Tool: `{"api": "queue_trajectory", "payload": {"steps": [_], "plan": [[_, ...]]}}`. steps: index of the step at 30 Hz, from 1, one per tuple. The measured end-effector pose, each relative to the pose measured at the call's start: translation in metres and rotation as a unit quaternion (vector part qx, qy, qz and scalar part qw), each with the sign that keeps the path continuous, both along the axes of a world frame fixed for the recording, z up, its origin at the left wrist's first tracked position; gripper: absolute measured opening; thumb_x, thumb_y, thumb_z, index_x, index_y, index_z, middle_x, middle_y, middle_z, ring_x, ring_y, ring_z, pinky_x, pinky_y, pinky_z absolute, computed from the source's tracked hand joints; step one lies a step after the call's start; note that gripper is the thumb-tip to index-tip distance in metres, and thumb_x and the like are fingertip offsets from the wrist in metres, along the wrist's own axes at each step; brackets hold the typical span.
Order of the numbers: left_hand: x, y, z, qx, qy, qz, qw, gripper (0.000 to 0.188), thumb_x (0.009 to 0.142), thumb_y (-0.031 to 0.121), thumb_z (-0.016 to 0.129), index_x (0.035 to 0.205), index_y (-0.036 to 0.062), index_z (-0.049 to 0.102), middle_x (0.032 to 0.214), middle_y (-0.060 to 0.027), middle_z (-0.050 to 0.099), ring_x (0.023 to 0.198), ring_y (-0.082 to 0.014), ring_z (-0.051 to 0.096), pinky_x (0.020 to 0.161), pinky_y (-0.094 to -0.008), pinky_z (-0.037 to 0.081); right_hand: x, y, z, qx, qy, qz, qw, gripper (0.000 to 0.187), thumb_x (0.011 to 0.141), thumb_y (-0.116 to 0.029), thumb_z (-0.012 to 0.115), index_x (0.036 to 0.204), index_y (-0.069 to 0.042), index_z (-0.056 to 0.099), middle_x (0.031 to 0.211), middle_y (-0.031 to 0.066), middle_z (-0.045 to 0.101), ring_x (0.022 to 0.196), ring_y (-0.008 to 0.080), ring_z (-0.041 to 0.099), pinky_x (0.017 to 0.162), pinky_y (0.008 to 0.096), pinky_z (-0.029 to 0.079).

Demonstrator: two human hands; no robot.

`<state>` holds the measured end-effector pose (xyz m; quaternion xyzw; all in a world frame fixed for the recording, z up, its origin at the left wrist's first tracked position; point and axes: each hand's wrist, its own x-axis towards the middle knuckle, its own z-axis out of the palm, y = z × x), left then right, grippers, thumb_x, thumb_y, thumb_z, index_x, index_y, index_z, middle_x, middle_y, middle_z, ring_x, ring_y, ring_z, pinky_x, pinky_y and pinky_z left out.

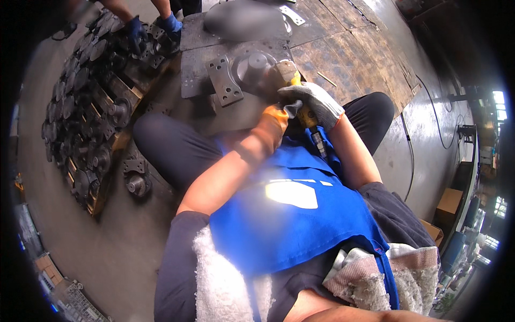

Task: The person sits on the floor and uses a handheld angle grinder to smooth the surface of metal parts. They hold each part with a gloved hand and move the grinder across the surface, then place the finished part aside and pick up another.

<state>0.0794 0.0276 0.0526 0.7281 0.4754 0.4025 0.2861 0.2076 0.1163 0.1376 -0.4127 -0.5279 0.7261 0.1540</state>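
Note:
My right hand (320, 103), in a white knit glove, is wrapped round the yellow body of a hand-held grinder (307, 117). A metal fitting extends from the grinder's rear end toward my blue apron. The grinder's head is over the right side of a round, stepped metal hub (257, 64), where the contact point is blurred. My left hand (279, 115), in an orange and grey glove, is closed against the grinder's left side, its fingertips partly hidden. Joined to the hub or lying against it is a grey bracket plate (224, 80) with several drilled holes.
Wooden boards (343, 48) cover the bench beyond. On the left, a pallet (96, 201) is heaped with dark metal parts, where another person's blue-gloved hands (137, 36) handle pieces. One flanged part (138, 184) sits on the floor. A black hose (410, 155) runs down the right.

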Motion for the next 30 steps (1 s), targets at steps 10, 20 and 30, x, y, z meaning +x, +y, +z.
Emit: {"api": "queue_trajectory", "payload": {"steps": [10,20,30], "plan": [[0.015,0.014,-0.005,-0.248,-0.157,0.072,0.953,0.06,0.092,0.047,0.063,0.134,0.0055,0.054,0.125,-0.0098,0.062,0.114,-0.0192,0.058,0.095,-0.0308,0.046,0.01,0.007,-0.001,-0.006,-0.03,0.002,1.0,0.023,0.09,-0.017,0.064,0.102,0.001,0.07,0.088,0.0043,0.069,0.078,0.0088,0.064,0.071,0.024,0.052],[0.013,-0.005,-0.007,0.169,0.135,0.121,0.969,0.028,0.093,0.019,0.054,0.118,0.0081,0.061,0.109,-0.0093,0.066,0.1,-0.0248,0.063,0.087,-0.0348,0.05,0.022,-0.003,-0.027,0.209,0.06,0.091,0.972,0.025,0.092,-0.017,0.061,0.106,0.002,0.069,0.096,0.0054,0.069,0.085,0.0109,0.065,0.077,0.024,0.053],[0.012,-0.006,0.013,-0.202,-0.122,0.121,0.964,0.045,0.088,0.031,0.071,0.122,0.0047,0.059,0.12,-0.0099,0.066,0.108,-0.0236,0.062,0.092,-0.0349,0.047,0.014,-0.001,-0.044,0.22,0.038,0.129,0.966,0.027,0.093,-0.015,0.061,0.112,0.003,0.065,0.101,0.0079,0.069,0.09,0.0134,0.066,0.083,0.0265,0.053]]}}
